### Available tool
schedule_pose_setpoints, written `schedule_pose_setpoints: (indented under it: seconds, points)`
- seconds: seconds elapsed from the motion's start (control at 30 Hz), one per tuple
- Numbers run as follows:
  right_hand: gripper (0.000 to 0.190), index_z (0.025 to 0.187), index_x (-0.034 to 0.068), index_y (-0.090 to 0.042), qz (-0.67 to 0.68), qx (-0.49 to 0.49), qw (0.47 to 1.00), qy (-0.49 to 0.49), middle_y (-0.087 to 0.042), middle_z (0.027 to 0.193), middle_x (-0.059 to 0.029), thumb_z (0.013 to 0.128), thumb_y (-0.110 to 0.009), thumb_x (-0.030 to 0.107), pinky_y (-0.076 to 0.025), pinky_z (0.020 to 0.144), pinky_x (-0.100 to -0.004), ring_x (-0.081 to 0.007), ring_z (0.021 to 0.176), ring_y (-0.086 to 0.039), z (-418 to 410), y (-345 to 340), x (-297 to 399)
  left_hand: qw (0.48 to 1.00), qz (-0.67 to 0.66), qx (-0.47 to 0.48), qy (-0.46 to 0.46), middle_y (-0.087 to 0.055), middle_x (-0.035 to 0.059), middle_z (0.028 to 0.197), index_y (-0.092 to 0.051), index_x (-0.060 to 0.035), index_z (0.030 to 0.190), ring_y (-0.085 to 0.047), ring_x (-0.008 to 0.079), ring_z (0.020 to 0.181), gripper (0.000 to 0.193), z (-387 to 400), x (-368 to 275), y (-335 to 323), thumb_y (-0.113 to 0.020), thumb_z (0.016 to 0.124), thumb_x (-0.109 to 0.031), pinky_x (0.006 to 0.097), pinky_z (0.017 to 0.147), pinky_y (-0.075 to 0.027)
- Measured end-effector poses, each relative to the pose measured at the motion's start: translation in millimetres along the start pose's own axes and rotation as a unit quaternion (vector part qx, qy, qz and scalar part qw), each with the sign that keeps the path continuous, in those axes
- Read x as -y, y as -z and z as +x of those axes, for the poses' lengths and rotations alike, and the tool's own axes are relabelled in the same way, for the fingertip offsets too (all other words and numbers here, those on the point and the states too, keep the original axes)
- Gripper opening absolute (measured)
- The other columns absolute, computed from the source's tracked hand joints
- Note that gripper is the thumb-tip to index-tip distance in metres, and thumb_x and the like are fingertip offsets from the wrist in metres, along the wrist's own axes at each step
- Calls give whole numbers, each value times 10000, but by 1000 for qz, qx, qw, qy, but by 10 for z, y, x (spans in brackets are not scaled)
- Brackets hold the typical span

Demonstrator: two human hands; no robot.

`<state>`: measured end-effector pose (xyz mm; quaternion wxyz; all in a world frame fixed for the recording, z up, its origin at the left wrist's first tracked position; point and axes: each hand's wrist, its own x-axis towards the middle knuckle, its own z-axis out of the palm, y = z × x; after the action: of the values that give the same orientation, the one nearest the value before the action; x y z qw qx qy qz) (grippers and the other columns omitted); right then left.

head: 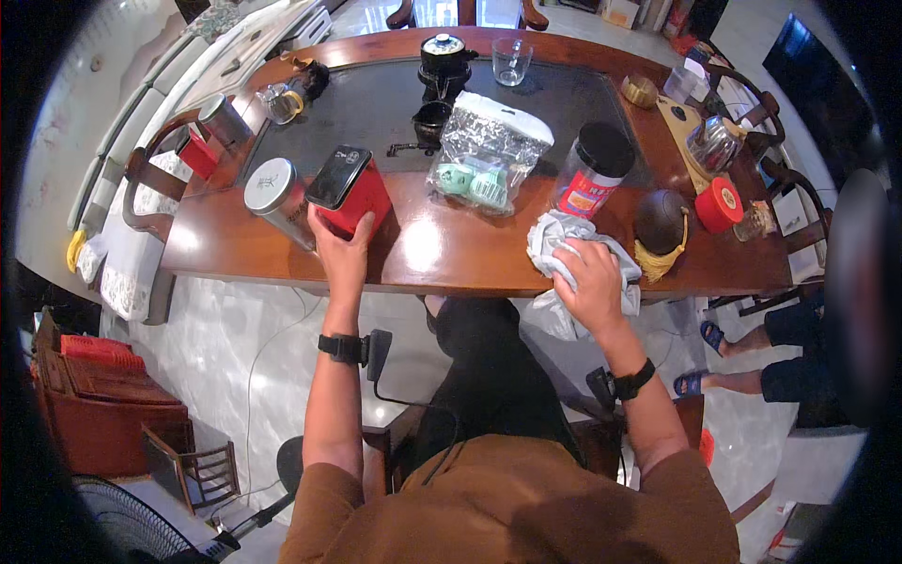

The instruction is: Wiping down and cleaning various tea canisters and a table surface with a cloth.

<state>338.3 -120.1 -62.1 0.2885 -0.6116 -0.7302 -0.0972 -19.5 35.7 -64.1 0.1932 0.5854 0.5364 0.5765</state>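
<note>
My left hand (343, 247) grips the near end of a red tin with a black lid (350, 190) on the wooden tea table (458, 261). Touching or close to that tin on its left is a cylindrical canister with a silver lid (271, 187). At the table's front edge, my right hand (590, 285) rests on a crumpled white cloth (557, 247), fingers curled into it; part of the cloth hangs over the edge. Just behind the cloth stands a clear plastic jar with a black lid (595, 169). A clear bag (490, 151) holding mint-green items lies between my hands.
A dark round ornament with a yellow tassel (661, 222) and a red round container (719, 204) sit to the right. Farther back are a glass cup (511, 62), a lidded pot (442, 53) and a glass teapot (280, 103). A person's legs (747, 359) show at right.
</note>
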Motion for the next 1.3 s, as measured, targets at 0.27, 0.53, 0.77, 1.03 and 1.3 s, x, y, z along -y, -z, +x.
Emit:
schedule_pose_setpoints:
  seconds: [0.27, 0.53, 0.77, 1.03, 1.3]
  points:
    - [368, 1112, 130, -699, -1, -6, 1000, -6, -653, 1225, -96, 762, -784, 203, -467, 927, -479, -329, 1123, -601, -17, 8, 19, 999, -34, 29, 2, -449, 209, 1512, -192, -52, 1606, -528, 288, 1333, 944, -173, 200, 43, -784, 870, -37, 413, 1126, -424]
    - [355, 1086, 134, -702, -4, 7, 1000, -5, -662, 1198, -82, 753, -798, 213, -478, 902, -468, -313, 1102, -603, 36, 8, 10, 998, -50, 29, 27, -469, 248, 1494, -237, -38, 1597, -519, 319, 1353, 915, -216, 47, 76, -778, 858, -26, 417, 1147, -404]
    - [334, 1055, 139, -704, -11, -27, 999, -15, -659, 1173, -61, 747, -803, 222, -479, 886, -464, -302, 1084, -600, 37, -14, 4, 1000, 15, 20, -1, -441, 240, 1511, -233, -47, 1601, -495, 314, 1367, 928, -230, 102, 33, -783, 854, -25, 419, 1146, -401]
    - [325, 1076, 124, -706, 4, -22, 1000, -6, -657, 1135, -67, 791, -767, 268, -477, 890, -443, -286, 1064, -600, 32, 10, 21, 999, -50, 18, 14, -420, 181, 1512, -272, -65, 1596, -451, 287, 1375, 766, -445, 41, 304, -673, 944, -76, 395, 1127, -383]
    - [318, 1087, 142, -723, 1, -30, 999, -26, -660, 1155, -49, 805, -772, 281, -480, 891, -434, -273, 1084, -595, -13, 18, 13, 999, 9, 50, -2, -608, 83, 1147, -563, -27, 1356, -606, 186, 1009, 374, -641, -204, 320, -614, 987, -46, 319, 912, -498]
